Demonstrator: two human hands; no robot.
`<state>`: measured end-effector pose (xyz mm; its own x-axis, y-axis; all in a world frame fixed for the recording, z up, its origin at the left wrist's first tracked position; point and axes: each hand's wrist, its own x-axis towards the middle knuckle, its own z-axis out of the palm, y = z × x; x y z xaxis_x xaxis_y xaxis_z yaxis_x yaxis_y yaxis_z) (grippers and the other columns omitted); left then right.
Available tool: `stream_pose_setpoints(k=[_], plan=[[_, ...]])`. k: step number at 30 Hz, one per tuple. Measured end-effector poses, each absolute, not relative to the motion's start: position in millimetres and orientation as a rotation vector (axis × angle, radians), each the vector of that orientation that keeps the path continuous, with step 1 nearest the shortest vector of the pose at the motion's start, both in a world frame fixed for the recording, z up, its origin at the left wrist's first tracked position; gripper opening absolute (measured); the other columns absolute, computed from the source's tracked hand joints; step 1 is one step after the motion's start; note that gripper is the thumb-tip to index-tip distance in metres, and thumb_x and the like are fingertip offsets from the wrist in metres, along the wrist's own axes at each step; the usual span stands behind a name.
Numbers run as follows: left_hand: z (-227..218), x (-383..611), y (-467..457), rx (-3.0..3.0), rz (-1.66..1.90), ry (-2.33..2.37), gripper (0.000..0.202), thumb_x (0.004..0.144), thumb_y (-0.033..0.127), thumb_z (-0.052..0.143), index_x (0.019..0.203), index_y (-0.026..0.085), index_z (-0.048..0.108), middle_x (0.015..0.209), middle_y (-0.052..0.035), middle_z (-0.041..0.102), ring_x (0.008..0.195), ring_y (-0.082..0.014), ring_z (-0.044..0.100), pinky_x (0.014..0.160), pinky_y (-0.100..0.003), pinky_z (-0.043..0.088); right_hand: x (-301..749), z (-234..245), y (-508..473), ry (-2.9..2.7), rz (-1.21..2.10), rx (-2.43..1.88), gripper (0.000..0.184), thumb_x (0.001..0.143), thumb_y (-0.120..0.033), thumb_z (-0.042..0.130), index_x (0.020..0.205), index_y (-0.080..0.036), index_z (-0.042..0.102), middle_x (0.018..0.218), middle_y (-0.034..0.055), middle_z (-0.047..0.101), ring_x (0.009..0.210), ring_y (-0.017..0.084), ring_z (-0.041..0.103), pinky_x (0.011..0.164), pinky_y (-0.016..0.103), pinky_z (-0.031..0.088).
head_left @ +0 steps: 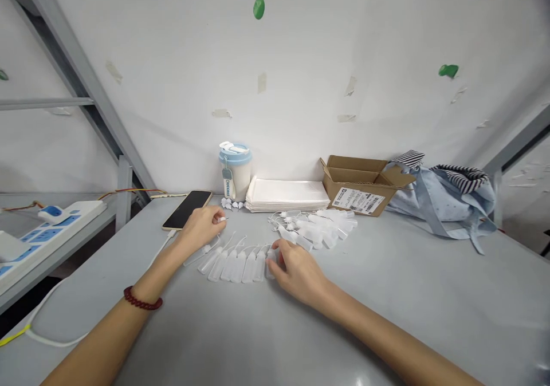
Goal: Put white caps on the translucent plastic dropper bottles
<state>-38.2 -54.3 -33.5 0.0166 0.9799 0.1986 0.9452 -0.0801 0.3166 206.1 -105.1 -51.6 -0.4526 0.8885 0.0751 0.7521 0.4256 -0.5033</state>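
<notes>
Several small translucent plastic bottles (238, 267) with thin white tails lie side by side in a fanned row on the grey table. My right hand (301, 271) is at the row's right end, thumb and fingers closed around the last bottle (270, 264), which they partly cover. Above the row's left end, my left hand (201, 228) pinches a small white piece (222, 219) that looks like a cap. Similar small white pieces (232, 204) lie in front of the cup. Behind my right hand is a loose pile of more such bottles (320, 228).
At the back stand a blue-lidded cup (236, 171), a stack of white flat packets (287, 194), an open cardboard box (361, 188) and a light blue cloth bag (442, 197). A phone (187, 209) lies behind my left hand. A power strip (51, 234) and cables are at left.
</notes>
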Motion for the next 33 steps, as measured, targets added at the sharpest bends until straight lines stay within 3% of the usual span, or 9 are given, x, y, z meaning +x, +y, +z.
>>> stream_pose_setpoints(k=[10, 15, 23, 29, 33], plan=[[-29.8, 13.0, -84.8, 2.326, 0.720, 1.616, 0.017, 0.082, 0.029, 0.048, 0.083, 0.018, 0.061, 0.088, -0.0048, 0.067, 0.075, -0.0190, 0.061, 0.067, -0.029, 0.047, 213.9, -46.5, -105.3, -2.335, 0.529, -1.549, 0.022, 0.086, -0.020, 0.044, 0.103, -0.010, 0.054, 0.094, 0.0109, 0.064, 0.076, 0.021, 0.058, 0.060, 0.028, 0.035], [-31.7, 17.6, -89.7, 2.319, 0.736, 1.540, 0.017, 0.083, 0.028, 0.049, 0.087, 0.019, 0.063, 0.090, -0.0046, 0.068, 0.074, -0.0182, 0.061, 0.063, -0.027, 0.046, 211.5, -48.1, -106.8, -2.456, 0.330, -1.639, 0.020, 0.088, -0.015, 0.039, 0.101, -0.011, 0.053, 0.102, 0.0130, 0.059, 0.073, 0.022, 0.059, 0.057, 0.030, 0.036], [-32.7, 20.7, -91.6, 2.245, 0.790, 1.499, 0.014, 0.081, 0.027, 0.053, 0.086, 0.020, 0.065, 0.085, -0.0039, 0.068, 0.078, -0.0192, 0.062, 0.064, -0.027, 0.047, 203.2, -54.5, -110.7, -2.603, 0.061, -1.619, 0.020, 0.088, -0.010, 0.038, 0.102, -0.012, 0.052, 0.098, 0.0148, 0.056, 0.078, 0.026, 0.059, 0.053, 0.030, 0.040], [-31.5, 24.1, -93.6, 2.077, 0.836, 1.497, 0.015, 0.078, 0.032, 0.057, 0.084, 0.021, 0.066, 0.086, -0.0033, 0.070, 0.075, -0.0194, 0.063, 0.065, -0.029, 0.049, 205.8, -58.2, -109.6, -2.602, 0.121, -1.605, 0.028, 0.081, 0.004, 0.038, 0.098, -0.011, 0.053, 0.099, 0.0169, 0.056, 0.081, 0.026, 0.058, 0.055, 0.029, 0.042], [-27.8, 27.5, -96.0, 1.867, 0.877, 1.498, 0.023, 0.078, 0.037, 0.058, 0.090, 0.018, 0.064, 0.088, -0.0062, 0.071, 0.079, -0.0206, 0.066, 0.070, -0.031, 0.053, 215.7, -53.8, -104.6, -2.411, 0.325, -1.550, 0.021, 0.089, -0.006, 0.036, 0.103, -0.012, 0.050, 0.101, 0.0141, 0.055, 0.076, 0.020, 0.057, 0.061, 0.029, 0.045]])
